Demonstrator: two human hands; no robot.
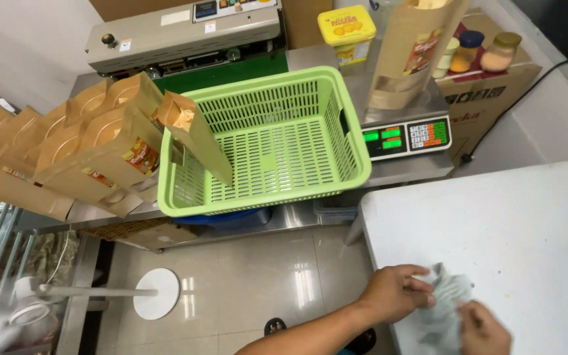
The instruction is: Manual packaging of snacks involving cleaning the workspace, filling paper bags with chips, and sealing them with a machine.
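Grey cloth [443, 302] between both hands — left [396, 292], right [484, 329] — on white table [527, 223]

Crumpled pale grey cloth [443, 304], bunched on the white table's near edge, gripped from both sides.

I see a green basket [264, 141] holding one brown pouch [195, 135], more pouches [80, 151] stacked left, a scale [407, 136] right, a sealing machine [185, 33] behind.
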